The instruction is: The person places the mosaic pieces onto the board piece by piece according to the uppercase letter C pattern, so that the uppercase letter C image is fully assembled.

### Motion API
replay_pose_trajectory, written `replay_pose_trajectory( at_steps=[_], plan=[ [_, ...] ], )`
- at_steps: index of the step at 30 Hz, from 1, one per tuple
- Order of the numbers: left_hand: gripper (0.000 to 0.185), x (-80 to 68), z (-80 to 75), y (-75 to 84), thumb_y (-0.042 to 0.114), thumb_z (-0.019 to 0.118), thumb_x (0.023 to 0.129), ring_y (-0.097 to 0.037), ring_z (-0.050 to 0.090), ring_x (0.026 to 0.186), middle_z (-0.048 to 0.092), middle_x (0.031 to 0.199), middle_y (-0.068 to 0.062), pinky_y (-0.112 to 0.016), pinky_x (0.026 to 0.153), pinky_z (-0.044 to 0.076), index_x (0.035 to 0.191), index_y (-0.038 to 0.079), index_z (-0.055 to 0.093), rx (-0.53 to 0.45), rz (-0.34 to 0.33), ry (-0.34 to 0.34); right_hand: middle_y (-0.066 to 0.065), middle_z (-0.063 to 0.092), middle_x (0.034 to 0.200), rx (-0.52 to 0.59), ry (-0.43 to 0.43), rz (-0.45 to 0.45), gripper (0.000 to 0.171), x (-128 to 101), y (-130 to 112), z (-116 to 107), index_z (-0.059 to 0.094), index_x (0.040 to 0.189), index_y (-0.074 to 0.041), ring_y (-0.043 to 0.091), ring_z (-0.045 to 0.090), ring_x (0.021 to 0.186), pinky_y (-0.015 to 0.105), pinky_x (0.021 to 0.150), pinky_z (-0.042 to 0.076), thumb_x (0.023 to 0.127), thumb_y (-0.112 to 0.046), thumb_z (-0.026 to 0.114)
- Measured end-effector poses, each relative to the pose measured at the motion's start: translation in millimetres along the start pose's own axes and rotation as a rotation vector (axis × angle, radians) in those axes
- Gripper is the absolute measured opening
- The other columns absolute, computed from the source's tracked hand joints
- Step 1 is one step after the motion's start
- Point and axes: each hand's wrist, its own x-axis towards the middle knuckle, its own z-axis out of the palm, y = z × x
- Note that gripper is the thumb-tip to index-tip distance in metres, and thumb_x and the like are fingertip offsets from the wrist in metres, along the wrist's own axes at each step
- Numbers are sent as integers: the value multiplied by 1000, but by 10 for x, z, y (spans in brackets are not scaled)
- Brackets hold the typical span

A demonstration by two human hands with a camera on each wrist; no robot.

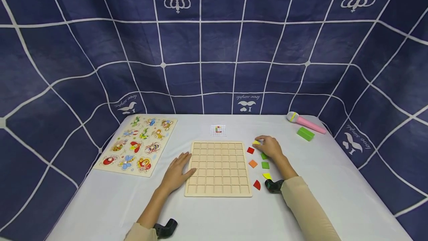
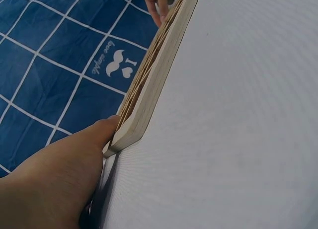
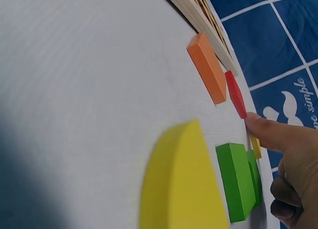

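Note:
My left hand [image 1: 176,173] rests at the left edge of a wooden grid board [image 1: 218,196], its thumb lying over the rim and its fingers stretched along the side. Beyond the board's upper right corner, my right hand [image 1: 271,147] pinches a small yellow block [image 1: 256,142] between thumb and forefinger. In the right wrist view, the thumb covers part of that yellow block [image 3: 256,146]. Close by lie a red square block [image 1: 250,150], an orange square block [image 1: 253,163] and two green blocks [image 1: 265,165]. A yellow quarter-round block [image 3: 184,179] and a red one [image 1: 256,185] lie nearer me.
A small pattern card [image 1: 218,130] lies behind the board. On the left is a wooden insect puzzle [image 1: 133,144]. A pink toy microphone [image 1: 311,124] and a green block [image 1: 305,134] lie at the back right. A blue checked curtain [image 1: 220,44] surrounds the white table.

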Motion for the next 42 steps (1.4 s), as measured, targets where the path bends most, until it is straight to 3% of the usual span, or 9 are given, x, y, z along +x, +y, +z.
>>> replay_pose_trajectory(
  at_steps=[11, 21, 30, 35, 42],
  plan=[
    [70, 3, -5, 2, 47, 59, 86, -28, 24, 136, 36, 144, -12, -44, 112, 13, 139, 6, 40, -3, -1, -7, 2, 44, 60, 21, 15, -22, 34, 1, 1, 10, 69, 105, -7, 16, 39, 54, 27, 46, 32, 79, -28, 74],
    [70, 8, -5, 7, 47, 59, 86, -28, 23, 136, 36, 144, -12, -43, 112, 13, 139, 6, 40, -5, 2, -16, -1, 38, 55, 68, -22, -79, 32, -27, 97, -66, 69, 109, -8, 14, 36, 51, 28, 47, 32, 80, -20, 73],
    [69, -1, -17, -9, 46, 59, 86, -28, 24, 136, 36, 144, -11, -43, 112, 13, 139, 6, 40, -7, 6, -16, -2, 36, 56, 71, -36, -57, 35, -3, 114, -17, 69, 108, -9, 14, 36, 54, 28, 52, 32, 79, -30, 73],
    [69, 4, -17, -20, 47, 58, 87, -27, 23, 136, 35, 145, -10, -43, 112, 14, 140, 7, 40, -3, 9, -29, -1, 40, 56, 71, -22, -59, 29, -10, 158, -41, 70, 106, -11, 16, 37, 55, 29, 52, 31, 80, -23, 72],
    [68, 8, -27, -3, 46, 59, 87, -28, 23, 136, 36, 145, -11, -43, 112, 14, 139, 7, 40, -7, 4, -29, 0, 38, 56, 62, 0, -14, 36, -50, 248, -143, 64, 115, -6, 16, 35, 53, 29, 50, 28, 81, -16, 70]
  ],
)
